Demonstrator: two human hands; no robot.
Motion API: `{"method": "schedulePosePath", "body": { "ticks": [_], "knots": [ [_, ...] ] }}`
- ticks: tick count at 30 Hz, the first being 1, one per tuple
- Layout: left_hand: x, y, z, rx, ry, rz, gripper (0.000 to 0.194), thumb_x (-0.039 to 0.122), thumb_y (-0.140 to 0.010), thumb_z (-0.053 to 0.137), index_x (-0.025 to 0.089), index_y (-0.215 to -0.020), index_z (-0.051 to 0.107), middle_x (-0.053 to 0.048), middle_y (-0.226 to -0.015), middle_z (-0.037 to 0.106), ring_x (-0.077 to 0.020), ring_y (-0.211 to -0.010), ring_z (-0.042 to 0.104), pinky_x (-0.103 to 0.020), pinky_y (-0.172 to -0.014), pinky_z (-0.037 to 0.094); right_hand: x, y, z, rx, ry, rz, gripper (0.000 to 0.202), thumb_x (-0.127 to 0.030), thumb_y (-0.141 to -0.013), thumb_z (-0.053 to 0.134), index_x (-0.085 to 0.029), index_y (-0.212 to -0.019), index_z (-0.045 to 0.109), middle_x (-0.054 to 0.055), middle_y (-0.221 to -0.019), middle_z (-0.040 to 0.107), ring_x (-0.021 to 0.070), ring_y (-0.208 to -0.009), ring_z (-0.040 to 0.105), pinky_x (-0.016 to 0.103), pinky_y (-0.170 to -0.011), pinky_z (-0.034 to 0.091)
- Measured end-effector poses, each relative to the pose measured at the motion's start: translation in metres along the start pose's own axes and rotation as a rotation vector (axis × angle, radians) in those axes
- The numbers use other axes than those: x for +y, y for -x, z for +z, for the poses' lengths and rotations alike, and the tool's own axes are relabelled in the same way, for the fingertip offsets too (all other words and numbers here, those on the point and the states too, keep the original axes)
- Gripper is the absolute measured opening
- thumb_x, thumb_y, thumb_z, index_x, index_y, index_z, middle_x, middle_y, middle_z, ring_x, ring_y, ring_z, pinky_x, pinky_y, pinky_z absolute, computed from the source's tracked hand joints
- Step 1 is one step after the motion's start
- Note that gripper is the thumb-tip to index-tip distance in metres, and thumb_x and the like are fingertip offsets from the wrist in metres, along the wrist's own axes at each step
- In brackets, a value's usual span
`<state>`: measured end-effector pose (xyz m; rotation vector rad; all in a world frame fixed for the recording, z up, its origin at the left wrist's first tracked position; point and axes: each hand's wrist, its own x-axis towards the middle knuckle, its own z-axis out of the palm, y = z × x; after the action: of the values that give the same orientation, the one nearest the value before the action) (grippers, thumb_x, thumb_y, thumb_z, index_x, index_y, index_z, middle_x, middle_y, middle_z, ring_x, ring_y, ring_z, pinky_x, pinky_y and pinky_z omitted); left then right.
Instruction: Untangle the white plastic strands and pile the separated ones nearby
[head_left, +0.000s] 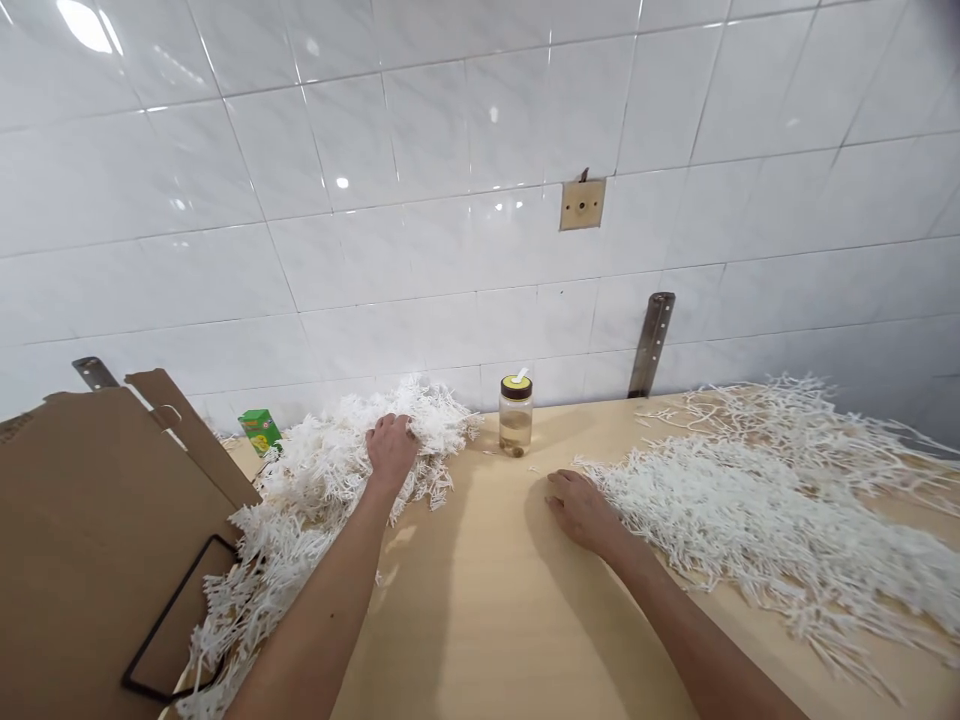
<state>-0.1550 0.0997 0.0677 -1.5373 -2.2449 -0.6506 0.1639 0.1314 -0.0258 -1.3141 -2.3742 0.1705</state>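
Observation:
My left hand reaches into the left heap of white, branched, twig-like strands. Its fingers curl down onto the strands, and their tips are partly hidden. On the bare tabletop, my right hand rests with fingers loosely extended and nothing visible in them. Just beside it, to the right, spreads a wide layer of white strands, longer and thinner at its far edge. Between the two heaps, near the wall, stands an upright clear jar with a dark-rimmed yellow lid and some liquid inside.
A cardboard box with a black wire frame against it takes up the left side. Behind the left heap is a small green carton. The tiled wall bounds the wooden table, with a metal bracket at the back.

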Motion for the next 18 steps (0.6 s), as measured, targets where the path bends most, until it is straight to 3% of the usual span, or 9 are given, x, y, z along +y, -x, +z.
{"method": "schedulePosePath", "body": {
  "ticks": [5, 11, 14, 18],
  "knots": [
    [-0.004, -0.010, -0.011, -0.006, 0.115, -0.162, 0.026, 0.028, -0.080, 0.062, 0.023, -0.104, 0.071, -0.008, -0.112, 0.068, -0.0258, -0.108, 0.060, -0.036, -0.091, 0.044, -0.009, -0.002, 0.002, -0.048, -0.051, -0.014, 0.026, -0.016, -0.089, 0.045, -0.012, -0.104, 0.065, 0.018, -0.116, 0.063, 0.0275, -0.113, 0.055, 0.038, -0.096, 0.043],
    [-0.009, -0.012, -0.044, -0.225, 0.120, 0.004, 0.028, 0.037, -0.074, 0.072, 0.022, -0.097, 0.073, -0.007, -0.099, 0.073, -0.0248, -0.093, 0.065, -0.031, -0.074, 0.045, -0.018, -0.009, 0.005, -0.061, -0.108, 0.003, 0.035, -0.020, -0.090, 0.046, -0.009, -0.119, 0.062, 0.019, -0.123, 0.063, 0.0280, -0.116, 0.058, 0.040, -0.099, 0.043],
    [-0.010, -0.018, -0.065, -0.143, 0.209, -0.013, 0.019, 0.036, -0.078, 0.068, 0.022, -0.090, 0.074, -0.005, -0.090, 0.074, -0.0222, -0.085, 0.066, -0.029, -0.069, 0.044, -0.029, -0.016, 0.002, -0.050, -0.160, 0.034, 0.040, -0.023, -0.089, 0.047, -0.008, -0.124, 0.060, 0.020, -0.125, 0.063, 0.0294, -0.114, 0.060, 0.043, -0.098, 0.045],
    [-0.003, -0.024, -0.090, 0.111, 0.394, -0.151, 0.021, 0.039, -0.079, 0.066, 0.020, -0.083, 0.073, -0.003, -0.075, 0.072, -0.0196, -0.076, 0.066, -0.027, -0.068, 0.045, -0.054, -0.027, -0.008, 0.040, -0.281, 0.004, 0.037, -0.026, -0.090, 0.047, -0.012, -0.121, 0.062, 0.016, -0.121, 0.066, 0.0292, -0.112, 0.062, 0.045, -0.097, 0.047]
  ]
}}
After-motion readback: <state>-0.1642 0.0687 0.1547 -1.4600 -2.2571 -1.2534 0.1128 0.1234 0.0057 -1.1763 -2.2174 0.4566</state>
